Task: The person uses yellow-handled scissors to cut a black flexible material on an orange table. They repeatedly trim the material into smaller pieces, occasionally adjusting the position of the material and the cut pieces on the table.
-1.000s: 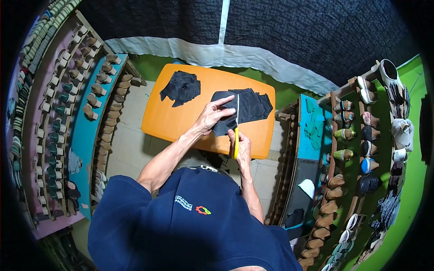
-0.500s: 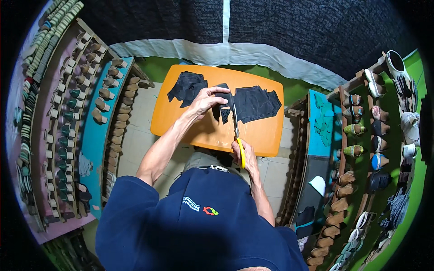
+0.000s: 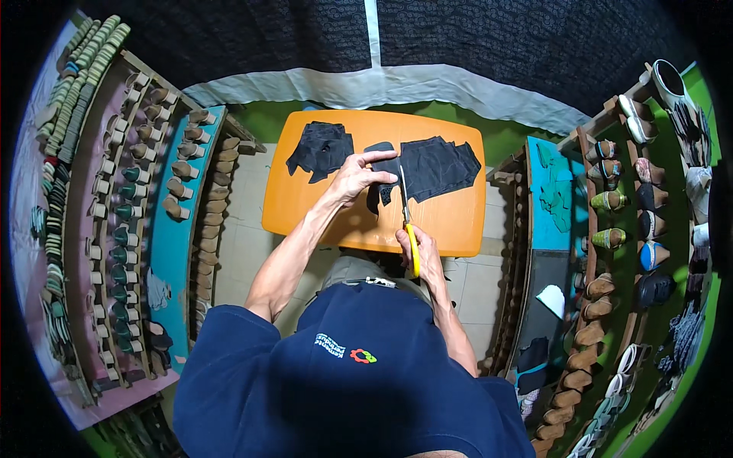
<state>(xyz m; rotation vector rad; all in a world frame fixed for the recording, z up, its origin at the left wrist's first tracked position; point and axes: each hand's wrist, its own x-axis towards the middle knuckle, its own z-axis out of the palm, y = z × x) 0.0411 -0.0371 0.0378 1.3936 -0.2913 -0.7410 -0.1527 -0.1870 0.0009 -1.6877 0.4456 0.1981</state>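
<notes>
My left hand (image 3: 357,177) pinches a small black piece of cloth-like material (image 3: 388,165) above the middle of the orange table (image 3: 321,223). Part of that piece hangs below my fingers, its lower end looking speckled. My right hand (image 3: 427,256) is closed around the yellow handles of a pair of scissors (image 3: 413,243). Their blades point away from me, up along the right edge of the held piece, and look nearly together. Flat black fabric pieces lie stacked (image 3: 441,166) just right of the blades. Another crumpled black heap (image 3: 321,148) rests on the table's far left.
Racks of brown shoe lasts (image 3: 126,259) stand on the left, beside a blue board (image 3: 166,263). On the right, a blue surface (image 3: 544,229) bears green scraps (image 3: 553,191), and shelves hold shoes (image 3: 608,238). A dark curtain (image 3: 489,53) hangs behind the table.
The view has shifted slightly, so the table sits a little farther right. The held black piece has tilted flatter under my left fingers. The scissors remain at its right edge.
</notes>
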